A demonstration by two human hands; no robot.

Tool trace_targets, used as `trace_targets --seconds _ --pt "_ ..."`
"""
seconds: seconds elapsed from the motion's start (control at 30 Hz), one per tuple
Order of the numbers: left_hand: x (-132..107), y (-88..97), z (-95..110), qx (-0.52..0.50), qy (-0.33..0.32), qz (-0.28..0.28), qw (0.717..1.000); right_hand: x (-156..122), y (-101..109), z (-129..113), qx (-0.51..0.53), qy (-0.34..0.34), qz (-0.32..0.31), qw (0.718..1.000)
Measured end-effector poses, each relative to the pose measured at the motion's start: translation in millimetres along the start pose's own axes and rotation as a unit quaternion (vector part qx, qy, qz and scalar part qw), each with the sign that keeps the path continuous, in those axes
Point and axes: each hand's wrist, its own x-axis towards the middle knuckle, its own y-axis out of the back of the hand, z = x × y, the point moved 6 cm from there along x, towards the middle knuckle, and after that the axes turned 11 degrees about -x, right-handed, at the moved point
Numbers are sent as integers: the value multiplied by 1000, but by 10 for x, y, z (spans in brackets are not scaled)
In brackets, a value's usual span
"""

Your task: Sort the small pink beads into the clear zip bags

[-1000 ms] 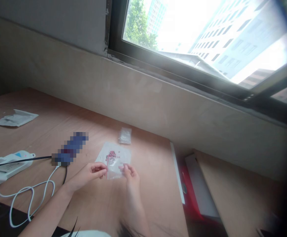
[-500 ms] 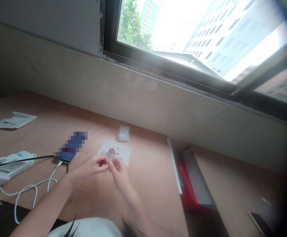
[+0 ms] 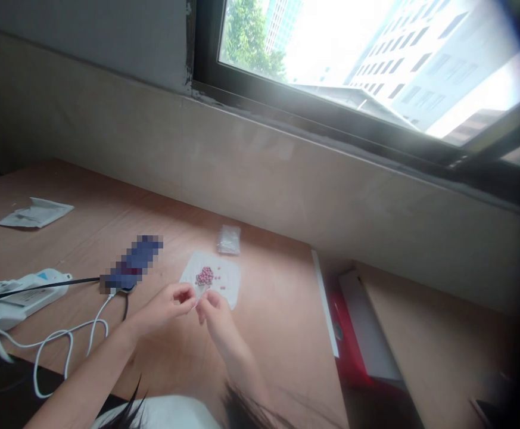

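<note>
Two bare hands work over a pale wooden table (image 3: pixel 286 310), with a small clear plastic bag (image 3: pixel 205 289) between their fingertips. The bag sits just beyond the meeting point of the hands, over the near edge of a white sheet (image 3: pixel 233 269). Its visible edge appears to slant from about 7 o'clock to 1 o'clock; the fingers hide most of it, so which end is its mouth, and which way its long axis runs, cannot be told. The left hand (image 3: pixel 180 298), coming from 7 o'clock, has thumb and forefinger closed together at the bag's nearer end, the fingers curled into a loop. The right hand (image 3: pixel 214 306), coming from 5 o'clock, pinches the bag between thumb and fingertips. On the sheet, at 12 o'clock from the fingertips, lies a pile of pinkish-red beads (image 3: pixel 205 276), a few strays near its right side. A clear packet (image 3: pixel 229 239) lies at 1 o'clock, past the sheet. At 10 o'clock a pixelated phone (image 3: pixel 137 262) points its long axis between 1 and 2 o'clock; farther that way is a white packet (image 3: pixel 36 213). A power strip (image 3: pixel 27 296) lies at 9 o'clock.
</note>
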Motion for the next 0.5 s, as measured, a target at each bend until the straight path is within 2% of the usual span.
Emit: trace_targets --seconds 0.13,0.2,0.27,0.4,0.5 --pt "40 220 -118 40 -1 91 995 72 29 94 -28 -19 68 997" --pt "39 297 -143 72 1 106 992 91 27 116 -39 -21 90 995" --pt "26 294 -141 98 4 84 992 95 -14 106 -41 -14 86 995" --pt "12 176 -63 118 -24 11 993 84 -148 14 -47 11 25 999" --pt "68 156 37 129 -78 -10 988 86 -87 -34 -71 9 59 996"
